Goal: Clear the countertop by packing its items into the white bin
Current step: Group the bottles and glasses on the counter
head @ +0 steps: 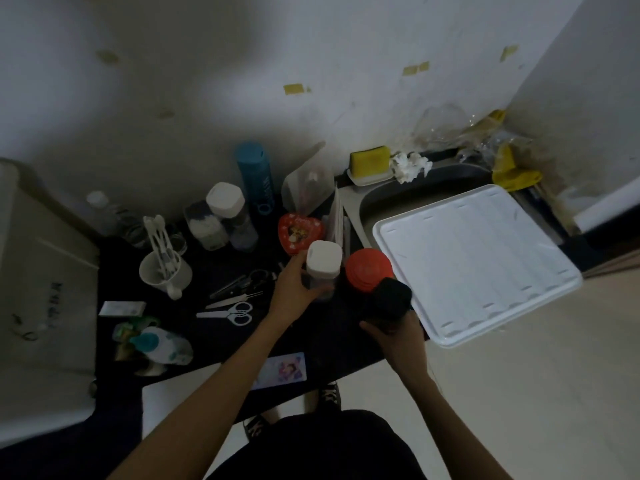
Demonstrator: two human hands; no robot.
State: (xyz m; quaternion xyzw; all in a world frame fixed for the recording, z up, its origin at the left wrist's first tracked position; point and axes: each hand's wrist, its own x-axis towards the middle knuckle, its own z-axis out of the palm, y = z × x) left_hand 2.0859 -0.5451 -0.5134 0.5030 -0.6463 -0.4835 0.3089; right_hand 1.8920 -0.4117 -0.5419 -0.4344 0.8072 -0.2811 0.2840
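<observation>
Head view looks down on a dark counter (214, 341) crowded with small things. Left hand (294, 289) has its fingers curled round a clear jar (322, 268) with a white lid, held upright. Right hand (391, 327) grips a black-lidded jar (389, 299), its fingers wrapped about the body from below. Between the two jars, touching or nearly so, stands a red-lidded jar (367, 273). Just right of both hands lies the white bin (478, 261), resting over the sink (408, 192) with one corner jutting past the counter edge; its ridged surface faces up, and whether that is the inside or the underside is unclear.

Behind the left hand sits a red heart-shaped tin (299, 232). Farther back stand another white-lidded jar (230, 211) and a tall blue bottle (256, 174) against the wall. A white mug (164, 271) holding utensils stands to the left, with white-handled scissors (232, 312) and black scissors (242, 282) lying near the left wrist. A yellow sponge (369, 161) rests behind the sink.
</observation>
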